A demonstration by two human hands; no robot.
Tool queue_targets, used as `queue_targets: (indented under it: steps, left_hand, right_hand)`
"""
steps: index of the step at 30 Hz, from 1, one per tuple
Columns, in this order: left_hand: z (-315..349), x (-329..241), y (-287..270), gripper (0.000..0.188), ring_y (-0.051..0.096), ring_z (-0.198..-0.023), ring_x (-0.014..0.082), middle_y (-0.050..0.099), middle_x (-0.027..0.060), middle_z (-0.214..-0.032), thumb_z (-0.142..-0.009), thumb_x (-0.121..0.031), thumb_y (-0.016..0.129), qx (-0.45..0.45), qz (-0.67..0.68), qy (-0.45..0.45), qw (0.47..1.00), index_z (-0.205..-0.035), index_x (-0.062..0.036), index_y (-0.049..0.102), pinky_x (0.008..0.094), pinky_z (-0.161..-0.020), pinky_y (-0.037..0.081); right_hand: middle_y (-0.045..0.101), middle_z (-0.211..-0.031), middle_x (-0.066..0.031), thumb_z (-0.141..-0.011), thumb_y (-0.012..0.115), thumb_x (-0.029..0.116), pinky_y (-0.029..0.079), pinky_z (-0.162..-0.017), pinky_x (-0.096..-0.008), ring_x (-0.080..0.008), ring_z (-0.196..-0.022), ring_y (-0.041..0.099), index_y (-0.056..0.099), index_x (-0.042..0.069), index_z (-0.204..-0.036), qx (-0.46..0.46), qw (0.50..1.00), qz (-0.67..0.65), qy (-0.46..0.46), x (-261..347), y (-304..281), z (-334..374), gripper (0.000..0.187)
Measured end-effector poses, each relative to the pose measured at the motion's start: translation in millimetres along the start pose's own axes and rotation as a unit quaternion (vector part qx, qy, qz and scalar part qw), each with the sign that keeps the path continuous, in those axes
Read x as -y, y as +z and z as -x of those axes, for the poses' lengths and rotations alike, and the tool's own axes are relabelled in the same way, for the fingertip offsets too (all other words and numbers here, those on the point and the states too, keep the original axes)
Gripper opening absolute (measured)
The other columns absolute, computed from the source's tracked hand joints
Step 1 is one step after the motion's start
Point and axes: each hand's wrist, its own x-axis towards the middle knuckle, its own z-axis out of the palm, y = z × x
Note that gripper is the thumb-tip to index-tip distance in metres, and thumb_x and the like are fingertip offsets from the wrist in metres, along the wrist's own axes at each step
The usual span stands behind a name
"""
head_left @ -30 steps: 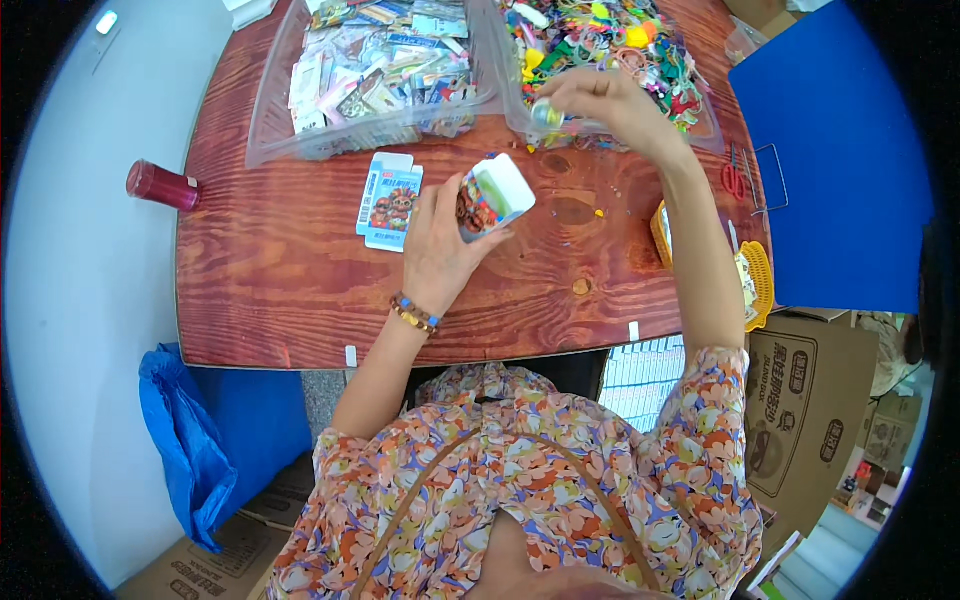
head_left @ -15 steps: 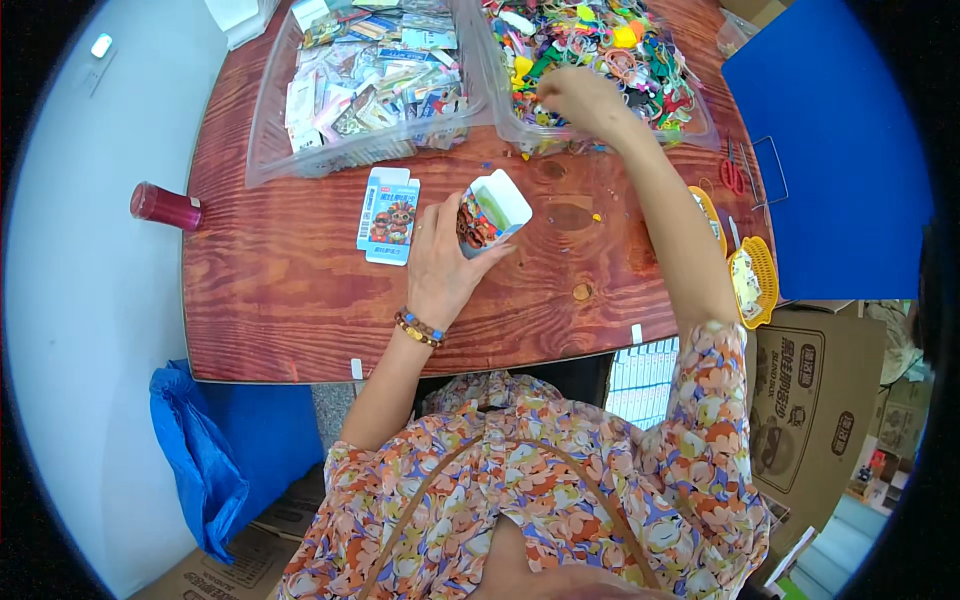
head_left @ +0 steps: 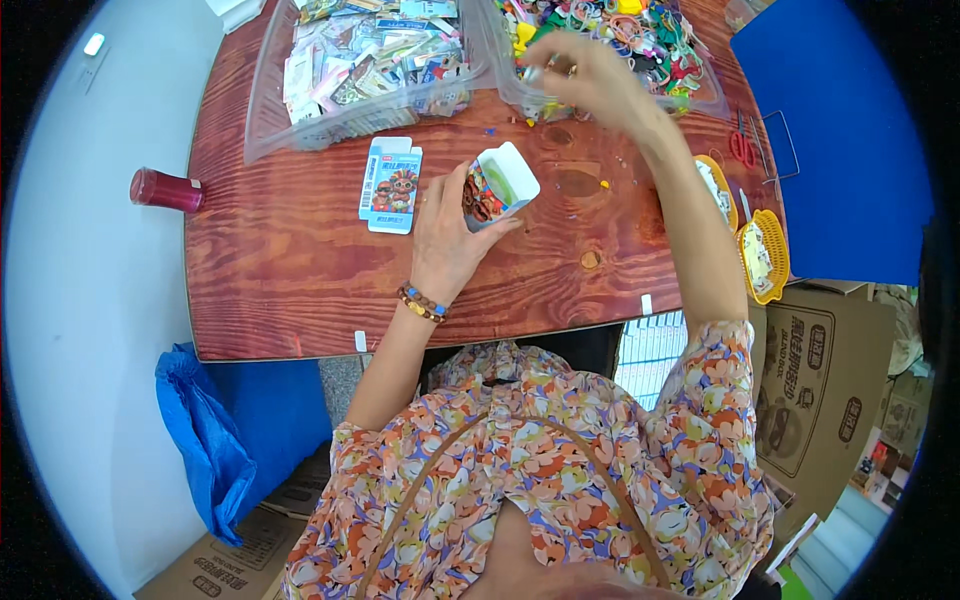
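My left hand (head_left: 447,235) is closed round a small printed cardboard box (head_left: 487,200), tilted with its white flap up and its top open. Something light green (head_left: 498,183) shows inside it. Flat on the table, left of that hand, lies a folded light-blue carton (head_left: 391,190) with the same kind of cartoon print. My right hand (head_left: 592,85) hangs over the near edge of a clear bin (head_left: 520,98) full of small colourful trinkets and bands. Its fingers are curled together and slightly blurred; whatever they pinch is too small to name.
A second clear bin (head_left: 262,130) of small flat packets stands at the far left. On the wooden table (head_left: 290,285) lie a dark red jar (head_left: 166,189), red-handled scissors (head_left: 742,147) and yellow baskets (head_left: 768,290) of pale pieces. A blue panel (head_left: 835,150) stands at the right.
My right hand has lifted out of the trinkets and drawn back toward the bin's near edge. My left hand still holds the box. The whole view has shifted slightly.
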Motion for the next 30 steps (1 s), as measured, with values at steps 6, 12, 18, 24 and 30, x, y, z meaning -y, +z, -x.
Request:
queue_targets:
  steps: [6,12,18,24,30]
  left_hand:
    - [-2.5,-26.2,11.5,0.077,0.06,-0.103,0.0295,0.059,0.0146,-0.114,-0.07,-0.028,0.088,0.054,0.08,-0.001,0.995,-0.131,-0.0001,0.052,0.0392,-0.089,0.05]
    - [9.4,-32.9,27.9,0.079,0.061,-0.106,0.0284,0.06,0.0178,-0.117,-0.068,-0.031,0.089,0.122,0.141,-0.071,0.98,-0.129,0.0034,0.052,0.0389,-0.092,0.049]
    - [23.6,-33.9,43.2,0.079,0.062,-0.108,0.025,0.064,0.0166,-0.121,-0.07,-0.034,0.088,0.219,0.215,-0.157,0.939,-0.132,0.003,0.054,0.0372,-0.095,0.049]
    - [31.0,-70.1,60.0,0.08,0.062,-0.111,0.0277,0.062,0.0179,-0.122,-0.07,-0.035,0.087,0.252,0.159,-0.015,0.954,-0.132,0.0035,0.053,0.0373,-0.095,0.049]
    - [28.8,-65.0,52.3,0.08,0.061,-0.113,0.0293,0.061,0.0186,-0.123,-0.071,-0.035,0.087,0.275,0.163,-0.069,0.945,-0.132,0.0036,0.052,0.0384,-0.096,0.048]
  right_hand:
    - [0.068,-0.101,-0.0083,-0.085,0.071,0.016,0.04,-0.103,-0.0439,-0.025,-0.105,0.062,0.068,0.008,-0.107,0.025,0.987,0.114,-0.112,43.9,22.2,85.2,0.024]
    - [0.07,-0.11,-0.011,-0.09,0.068,0.017,0.046,-0.099,-0.0393,-0.0257,-0.109,0.064,0.069,0.006,-0.111,-0.158,0.986,0.045,-0.018,18.2,14.0,139.4,0.024]
    - [0.072,-0.095,-0.0113,-0.087,0.071,0.029,0.053,-0.077,-0.0347,-0.0243,-0.086,0.07,0.071,0.006,-0.107,-0.198,0.904,0.167,0.341,-46.5,-56.2,222.3,0.03]
    - [0.072,-0.096,-0.0126,-0.082,0.072,0.03,0.049,-0.077,-0.0444,-0.0321,-0.09,0.067,0.069,0.005,-0.107,-0.093,0.891,0.292,0.334,-91.7,-59.6,245.7,0.035]
    - [0.064,-0.073,-0.007,-0.085,0.069,0.027,0.044,-0.063,-0.0335,-0.0153,-0.069,0.061,0.07,0.003,-0.094,-0.074,0.912,0.093,0.394,-94.6,-79.0,248.6,0.026]
